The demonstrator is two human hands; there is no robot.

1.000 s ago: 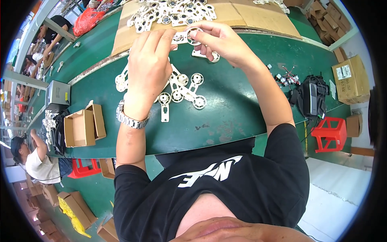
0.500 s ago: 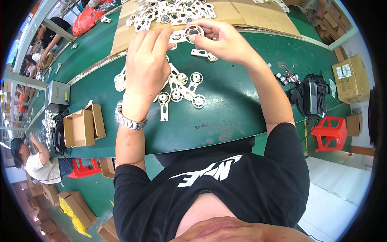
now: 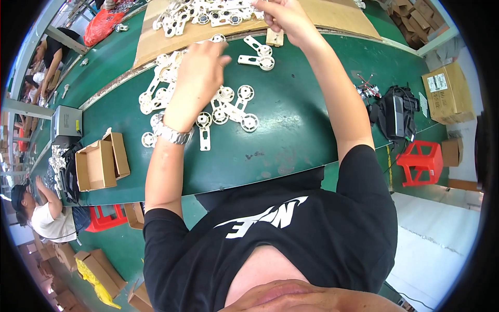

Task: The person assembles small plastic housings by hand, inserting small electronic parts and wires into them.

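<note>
My left hand (image 3: pixel 200 73), with a metal watch on its wrist, is over the loose white plastic parts on the green table. Its fingers are closed around a white ring-ended plastic part (image 3: pixel 217 38); only the ring shows past the fingertips. My right hand (image 3: pixel 285 20) is at the upper edge, beside the pile of white plastic parts (image 3: pixel 208 15) on cardboard. One digit stretches toward the pile, apart from the curled lower fingers. Just below that hand lies a cream rectangular piece (image 3: pixel 274 37). Two white arm-shaped parts (image 3: pixel 260 56) rest between my hands.
More ring-ended parts (image 3: pixel 228 106) lie around my left forearm. An open cardboard box (image 3: pixel 97 165) and a grey metal case (image 3: pixel 67 125) stand at left. At right are a black bag (image 3: pixel 397 114), wired components (image 3: pixel 368 89), a carton (image 3: pixel 448 98) and a red stool (image 3: pixel 420 163). Other people sit at left.
My hands have separated. The right moved up from the ring-ended part to the pile; the left moved slightly left with that part. The view has shifted slightly.
</note>
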